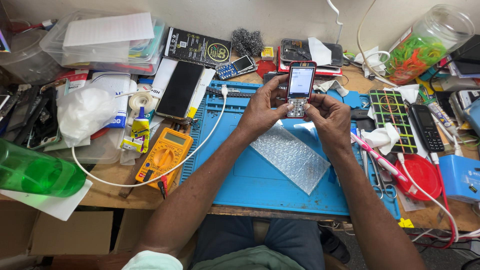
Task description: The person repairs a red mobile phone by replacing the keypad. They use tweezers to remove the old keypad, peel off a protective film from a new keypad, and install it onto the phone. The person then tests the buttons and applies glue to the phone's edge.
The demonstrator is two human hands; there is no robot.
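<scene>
Red keypad phone (300,86), its screen lit, is held upright above the far part of the blue work mat (240,170), gripped from both sides: the left hand (261,111) closes around its left edge with the thumb on the keypad, and the right hand (330,116) clasps its right edge, thumb also at the keys. Beneath the hands a sheet of bubble wrap (290,157) lies flat on the mat. A white cable (150,177) curves from the mat's far left corner across a yellow multimeter (165,156) at the mat's left edge. A dark smartphone (180,89) lies face up further left, near a roll of tape (141,101). To the right sit a pink toothbrush (380,159), scissors (382,182), a black keypad phone (426,127) and a red lid (422,175). A green bottle (35,172) lies on its side at the far left, and a jar of coloured bands (425,45) is tipped at the far right.
</scene>
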